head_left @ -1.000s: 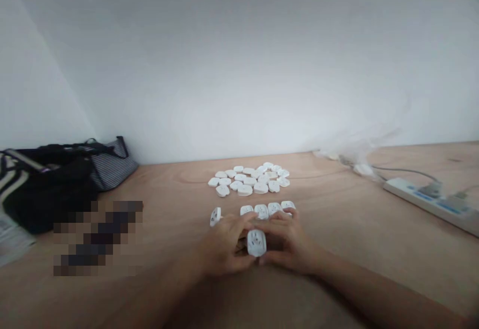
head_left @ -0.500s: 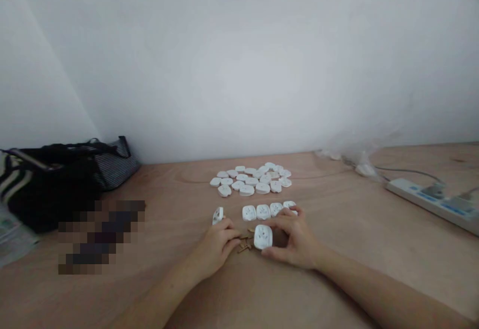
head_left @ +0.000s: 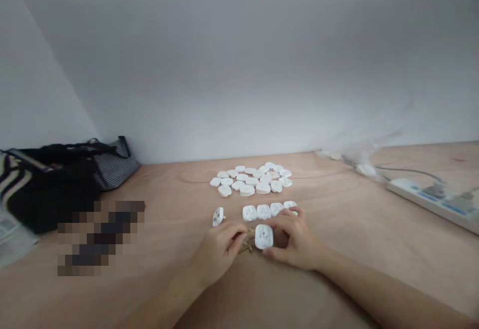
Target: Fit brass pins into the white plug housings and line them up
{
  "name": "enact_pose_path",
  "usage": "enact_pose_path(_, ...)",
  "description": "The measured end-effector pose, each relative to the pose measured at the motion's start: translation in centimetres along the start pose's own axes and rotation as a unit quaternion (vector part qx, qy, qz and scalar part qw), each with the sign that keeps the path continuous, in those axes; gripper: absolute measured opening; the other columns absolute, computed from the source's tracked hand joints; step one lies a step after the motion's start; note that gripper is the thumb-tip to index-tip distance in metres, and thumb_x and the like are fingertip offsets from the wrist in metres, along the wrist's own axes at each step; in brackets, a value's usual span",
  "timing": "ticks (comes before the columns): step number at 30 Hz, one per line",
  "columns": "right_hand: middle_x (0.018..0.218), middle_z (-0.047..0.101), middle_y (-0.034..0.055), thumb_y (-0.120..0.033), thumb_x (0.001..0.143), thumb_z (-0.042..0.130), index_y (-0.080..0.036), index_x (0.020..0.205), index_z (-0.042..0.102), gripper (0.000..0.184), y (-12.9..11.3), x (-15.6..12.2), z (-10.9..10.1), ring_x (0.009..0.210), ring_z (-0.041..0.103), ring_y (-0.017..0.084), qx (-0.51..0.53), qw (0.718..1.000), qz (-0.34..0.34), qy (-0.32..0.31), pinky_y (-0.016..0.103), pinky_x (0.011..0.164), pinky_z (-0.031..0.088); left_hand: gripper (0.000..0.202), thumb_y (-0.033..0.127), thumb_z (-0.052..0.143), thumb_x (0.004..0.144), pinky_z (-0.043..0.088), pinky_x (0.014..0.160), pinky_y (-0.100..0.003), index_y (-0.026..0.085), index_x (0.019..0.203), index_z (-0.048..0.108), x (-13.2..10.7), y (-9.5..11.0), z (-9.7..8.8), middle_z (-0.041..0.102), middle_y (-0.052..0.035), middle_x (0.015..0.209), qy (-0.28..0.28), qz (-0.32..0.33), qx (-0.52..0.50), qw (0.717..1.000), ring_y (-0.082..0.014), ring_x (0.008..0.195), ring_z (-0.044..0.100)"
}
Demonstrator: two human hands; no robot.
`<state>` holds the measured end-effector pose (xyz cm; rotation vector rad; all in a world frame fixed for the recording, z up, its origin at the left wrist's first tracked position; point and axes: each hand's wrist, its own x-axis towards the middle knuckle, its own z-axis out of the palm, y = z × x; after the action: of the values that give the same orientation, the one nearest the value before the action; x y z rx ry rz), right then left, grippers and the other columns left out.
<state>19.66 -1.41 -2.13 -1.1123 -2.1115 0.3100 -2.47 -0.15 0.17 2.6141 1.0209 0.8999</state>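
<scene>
My right hand point(head_left: 294, 239) is curled around a white plug adapter point(head_left: 264, 237), with the thumb below it and the fingers above. My left hand point(head_left: 220, 251) rests just left of it, its fingertips at a small heap of brass pins point(head_left: 247, 244). Whether those fingers pinch a pin, I cannot tell. A row of white adapters point(head_left: 264, 212) lies just beyond my right fingers, partly hidden at its right end. A single adapter point(head_left: 218, 216) stands apart, beyond my left hand. Further back lies a loose pile of white adapter parts point(head_left: 250, 179).
The wooden table point(head_left: 337, 239) meets a white wall point(head_left: 239, 70) at the back. A black and striped bag point(head_left: 112, 167) sits at the left, beside a pixelated patch point(head_left: 99, 237). A white power strip point(head_left: 426, 199) with plugs and a clear plastic bag point(head_left: 361, 162) lie at the right.
My hands have parted since the oldest frame, uncovering the brass pins. My left hand has since edged back toward the pins, and the adapter remains in my right hand.
</scene>
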Motion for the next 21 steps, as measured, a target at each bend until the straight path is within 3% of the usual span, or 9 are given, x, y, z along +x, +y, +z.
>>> enact_pose_path(6,0.09,0.067,0.0005,-0.04,0.064,0.07,-0.029,0.105,0.062,0.043,-0.41,0.16,-0.24,0.09,0.055,0.022,0.006,1.0,0.002,-0.014,0.043,0.091,0.023,0.017,0.009,0.049,0.085,0.051,0.074,-0.024,0.016,0.09,0.063,0.0,0.38,0.35,0.068,-0.0055,0.088,0.038,0.073,-0.065,0.995,-0.0148,0.081,0.064)
enact_pose_path(9,0.089,0.067,-0.0001,-0.041,0.065,0.069,-0.028,0.105,0.062,0.043,-0.43,0.15,-0.27,0.09,0.055,0.022,0.013,1.0,-0.001,-0.019,0.043,0.092,0.023,0.021,0.007,0.049,0.085,0.052,0.076,-0.023,0.018,0.092,0.065,-0.03,0.32,0.3,0.07,-0.0051,0.093,0.019,0.098,-0.076,0.992,-0.0145,0.084,0.066)
enact_pose_path(12,0.09,0.067,0.0007,-0.043,0.066,0.068,-0.029,0.105,0.062,0.042,-0.43,0.13,-0.29,0.09,0.055,0.023,0.022,0.999,-0.001,-0.025,0.045,0.093,0.023,0.022,0.008,0.047,0.085,0.053,0.078,-0.025,0.017,0.093,0.066,-0.1,0.1,0.32,0.07,-0.0066,0.095,-0.001,0.114,-0.062,0.992,-0.0159,0.087,0.066)
enact_pose_path(21,0.09,0.063,0.0026,-0.043,0.068,0.068,-0.027,0.102,0.063,0.038,-0.37,-0.01,-0.4,0.091,0.053,0.023,0.036,0.998,-0.007,-0.042,0.046,0.092,0.023,0.027,0.013,0.04,0.092,0.053,0.079,-0.029,0.017,0.096,0.066,-0.07,-0.42,0.4,0.07,-0.0098,0.095,0.005,0.218,0.01,0.976,-0.0185,0.088,0.065)
